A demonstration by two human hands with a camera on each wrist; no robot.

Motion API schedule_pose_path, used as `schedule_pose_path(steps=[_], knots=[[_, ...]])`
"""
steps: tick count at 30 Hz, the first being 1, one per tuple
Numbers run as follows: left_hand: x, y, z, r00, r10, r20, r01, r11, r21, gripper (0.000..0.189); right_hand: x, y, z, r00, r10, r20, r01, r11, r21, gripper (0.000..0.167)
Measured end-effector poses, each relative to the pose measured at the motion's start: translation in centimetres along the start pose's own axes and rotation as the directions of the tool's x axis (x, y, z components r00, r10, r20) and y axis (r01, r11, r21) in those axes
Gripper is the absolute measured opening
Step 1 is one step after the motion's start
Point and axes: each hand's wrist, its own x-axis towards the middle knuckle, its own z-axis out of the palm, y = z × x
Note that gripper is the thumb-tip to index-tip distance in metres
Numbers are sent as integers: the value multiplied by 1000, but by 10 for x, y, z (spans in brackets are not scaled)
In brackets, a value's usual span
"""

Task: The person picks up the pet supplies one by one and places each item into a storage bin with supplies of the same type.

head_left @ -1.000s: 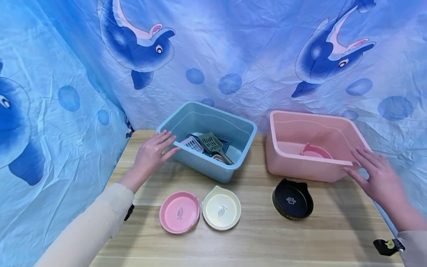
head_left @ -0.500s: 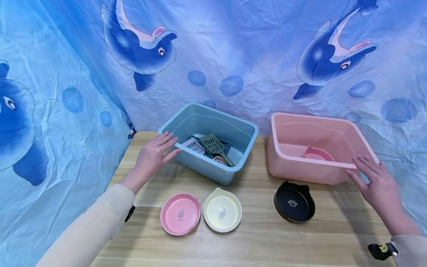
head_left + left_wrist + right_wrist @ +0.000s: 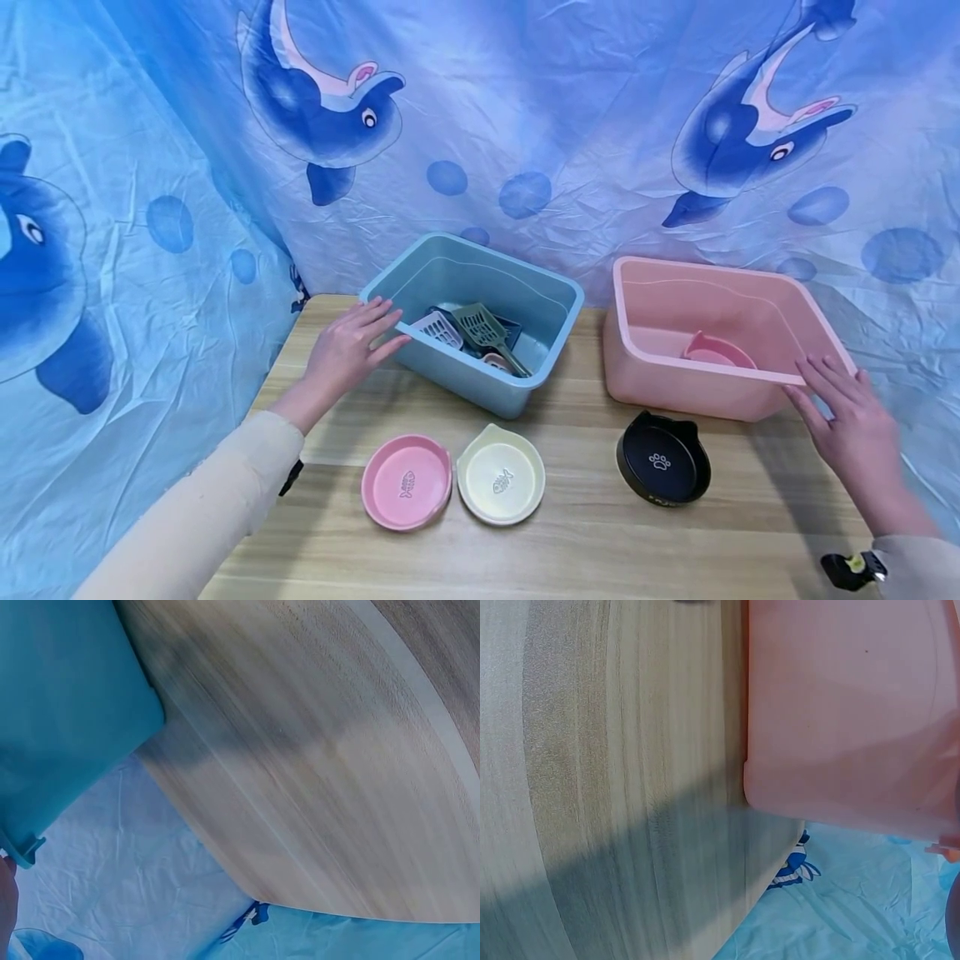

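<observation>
My left hand [image 3: 351, 346] rests with extended fingers at the near left rim of a blue bin [image 3: 457, 367]. Inside that bin lie a green slotted litter scoop [image 3: 480, 323], a pale scoop [image 3: 439, 330] and other items partly hidden under them. At the near right corner of a pink bin [image 3: 682, 385], my right hand [image 3: 855, 425] lies with its fingers over the rim. A pink cat-eared bowl [image 3: 718, 351] sits in the pink bin. In both wrist views only a sliver of each hand shows beside the blue bin [image 3: 67, 712] and the pink bin [image 3: 847, 712].
On the wooden table [image 3: 570, 550] stand a pink bowl [image 3: 397, 492], a cream bowl [image 3: 510, 467] close beside it, and a black cat-eared bowl [image 3: 652, 475] before the pink bin. A blue dolphin-print curtain [image 3: 480, 108] hangs behind and at the left.
The head view has shifted slightly, so everything sits a little lower and further right. My right hand has drawn a bit nearer the pink bin's corner; the left stays at the blue rim.
</observation>
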Motion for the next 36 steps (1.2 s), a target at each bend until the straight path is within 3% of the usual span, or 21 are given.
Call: schedule_pose_path(steps=[11,13,16,20,24,27,30,32,34,36], knots=[[-1,-3,-7,999,50,-22,-50,999,-11,56,-4,1,5,1000,2,-27,-2,1000,22,83],[-4,-4,-11,998,51,-24,-51,999,-15,65,-4,0,6,999,0,-34,1,1000,26,82],[-10,-6,-17,999,36,-24,-37,999,-19,86,-4,0,7,999,0,-41,2,999,32,81],[-21,-11,-26,1000,-1,-7,1,1000,-19,90,-5,0,8,999,-5,-49,6,1000,16,82],[-32,-15,-38,997,-58,47,59,998,-7,64,-4,0,9,998,-14,-57,14,1000,0,79],[-38,-18,-46,988,-112,103,114,993,-14,60,-4,1,9,998,-14,-62,14,1000,1,77],[-42,-21,-52,966,-172,195,186,981,-54,59,-4,1,10,998,-9,-63,9,1000,-3,77],[-43,-23,-57,931,-219,292,255,963,-90,59,-3,2,10,998,-7,-65,6,1000,-5,78],[-44,-23,-63,877,-257,405,337,931,-139,61,-3,1,10,998,-7,-65,6,1000,-5,79],[-43,-24,-67,810,-281,514,425,886,-187,64,-3,1,10,998,-2,-64,2,1000,-5,79]])
